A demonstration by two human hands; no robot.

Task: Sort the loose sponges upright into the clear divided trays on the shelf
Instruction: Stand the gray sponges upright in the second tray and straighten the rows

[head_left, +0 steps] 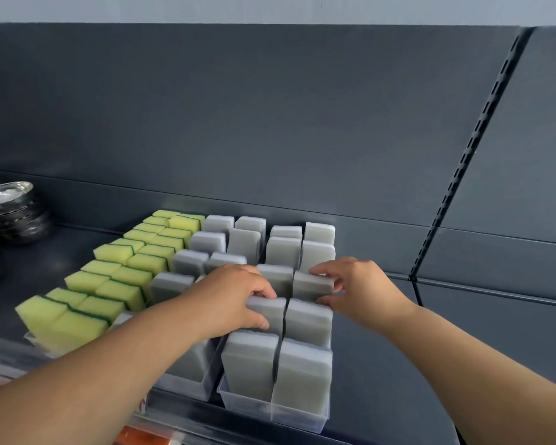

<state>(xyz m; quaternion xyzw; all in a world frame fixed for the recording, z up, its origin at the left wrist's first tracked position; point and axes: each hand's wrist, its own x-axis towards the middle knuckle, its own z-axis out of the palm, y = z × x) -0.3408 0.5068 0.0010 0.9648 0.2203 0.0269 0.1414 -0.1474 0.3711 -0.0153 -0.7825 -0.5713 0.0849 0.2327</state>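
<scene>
Bare forearms (109,364) stretch over the right-hand clear tray (302,419); midway along it the left hand (235,293) pinches an upright grey sponge (267,311), the right hand (357,284) clasps a second grey sponge (312,284) just behind. Rows look nearly full, yellow sponges (122,255) left of that tray; little seems left

Matt foam, clear plastic, shiny metal

Grey sponges (305,370) and yellow sponges (77,326) look porous and matt; the trays (289,414) are clear, glossy plastic; the bowls (10,203) at the shelf's (382,390) left edge are polished metal.

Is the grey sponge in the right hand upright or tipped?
Upright: the grey sponge stands on end in the clear tray, right hand gripping its top.
</scene>
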